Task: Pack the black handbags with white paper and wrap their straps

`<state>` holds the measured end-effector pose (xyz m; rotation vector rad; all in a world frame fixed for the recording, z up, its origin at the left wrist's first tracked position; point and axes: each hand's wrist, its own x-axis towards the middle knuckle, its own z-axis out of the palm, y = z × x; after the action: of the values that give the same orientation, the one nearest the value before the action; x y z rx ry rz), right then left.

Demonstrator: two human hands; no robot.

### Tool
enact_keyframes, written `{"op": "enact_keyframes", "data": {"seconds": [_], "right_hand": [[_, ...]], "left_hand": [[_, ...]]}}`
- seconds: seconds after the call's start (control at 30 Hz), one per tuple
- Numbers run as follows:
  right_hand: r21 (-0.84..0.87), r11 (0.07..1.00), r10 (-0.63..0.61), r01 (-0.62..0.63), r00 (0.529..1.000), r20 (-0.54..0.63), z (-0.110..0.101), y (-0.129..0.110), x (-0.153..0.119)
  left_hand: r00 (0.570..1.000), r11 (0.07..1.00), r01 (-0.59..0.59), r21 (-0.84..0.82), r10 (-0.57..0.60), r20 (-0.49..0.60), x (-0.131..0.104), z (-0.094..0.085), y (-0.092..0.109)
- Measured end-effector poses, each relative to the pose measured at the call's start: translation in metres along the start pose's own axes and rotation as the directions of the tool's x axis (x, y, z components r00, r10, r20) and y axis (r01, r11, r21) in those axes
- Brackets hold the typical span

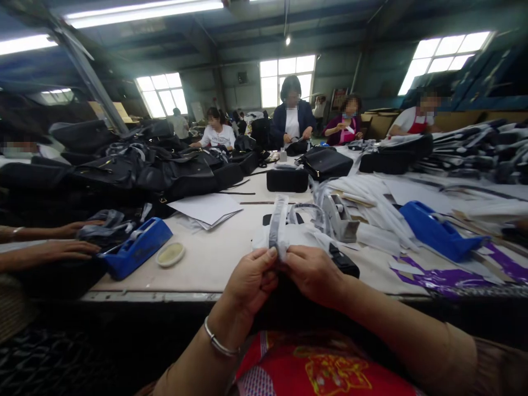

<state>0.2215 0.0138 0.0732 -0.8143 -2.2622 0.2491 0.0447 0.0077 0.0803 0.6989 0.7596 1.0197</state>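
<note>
Close to the table's front edge, my left hand [252, 279] pinches the near end of a dark strap [277, 223] partly covered in pale, see-through wrapping. My right hand [315, 274] is closed on the same end from the other side, knuckles up, so its fingertips are mostly hidden. From my hands the strap runs up and away over a white-wrapped bundle. Just beyond lies a looped, wrapped handle [315, 212]. A black bag part [344, 261] shows beside my right hand.
A grey tape dispenser [340, 217] and a blue one [439, 231] stand right; another blue dispenser [138, 247] is left, near a co-worker's hands [61, 253]. A round dish [170, 254], white sheets [208, 209] and piled black bags [165, 170] lie around. Several people work across the table.
</note>
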Motion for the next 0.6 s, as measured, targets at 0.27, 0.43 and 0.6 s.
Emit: {"op": "enact_keyframes", "data": {"seconds": [0.27, 0.43, 0.6], "right_hand": [[0.766, 0.142, 0.575, -0.627, 0.682, 0.452, -0.016, 0.001, 0.015], [0.783, 0.261, 0.611, -0.565, 0.724, 0.319, -0.013, -0.007, 0.017], [0.163, 0.948, 0.284, -0.272, 0.958, -0.052, -0.002, -0.006, 0.009]], "left_hand": [[0.826, 0.473, -0.47, 0.745, 0.534, 0.182, -0.012, 0.011, -0.015], [0.932, 0.655, -0.337, 0.676, 0.333, 0.141, -0.01, 0.007, -0.007], [0.997, 0.938, -0.058, 0.342, 0.07, -0.022, 0.002, 0.006, 0.002]]}}
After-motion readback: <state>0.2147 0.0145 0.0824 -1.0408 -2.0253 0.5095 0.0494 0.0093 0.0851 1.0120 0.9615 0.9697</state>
